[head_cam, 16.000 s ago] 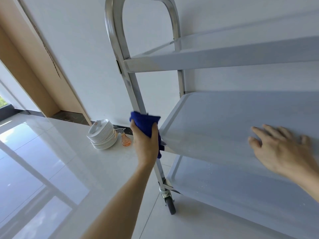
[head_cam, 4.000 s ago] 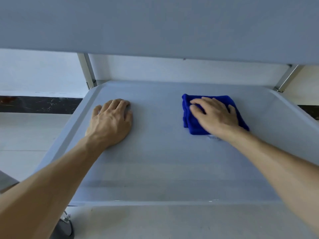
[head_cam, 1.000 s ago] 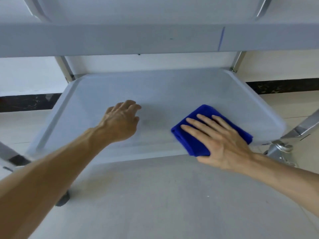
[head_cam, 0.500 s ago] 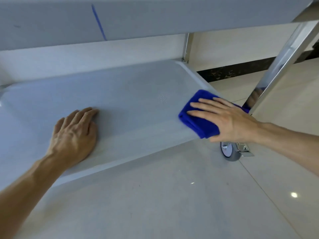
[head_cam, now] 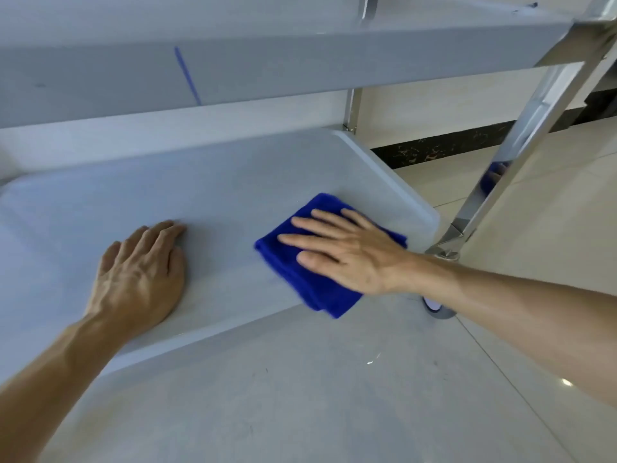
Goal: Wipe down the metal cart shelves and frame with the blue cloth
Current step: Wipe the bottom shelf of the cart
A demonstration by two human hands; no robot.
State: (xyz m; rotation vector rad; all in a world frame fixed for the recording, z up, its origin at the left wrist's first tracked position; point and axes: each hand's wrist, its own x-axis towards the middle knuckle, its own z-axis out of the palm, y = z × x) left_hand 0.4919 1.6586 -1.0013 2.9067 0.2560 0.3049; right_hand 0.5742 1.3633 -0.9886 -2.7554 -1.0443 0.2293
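The bottom shelf (head_cam: 233, 182) of the metal cart fills the middle of the view. A folded blue cloth (head_cam: 320, 289) lies near the shelf's front right corner, one edge hanging over the front rim. My right hand (head_cam: 347, 252) presses flat on the cloth with straight fingers pointing left. My left hand (head_cam: 140, 279) rests palm down on the bare shelf, to the left of the cloth, fingers straight. The shelf above (head_cam: 267, 71) crosses the top of the view. A shiny frame post (head_cam: 527, 135) rises at the right.
A caster wheel (head_cam: 437, 309) sits under the shelf's right corner, partly behind my right forearm. Pale glossy floor tiles (head_cam: 300, 396) lie in front. A dark baseboard (head_cam: 434, 148) runs along the wall behind.
My right hand has slid the cloth a little leftward, away from the right rim. My left hand stays flat on the shelf. The view has shifted slightly.
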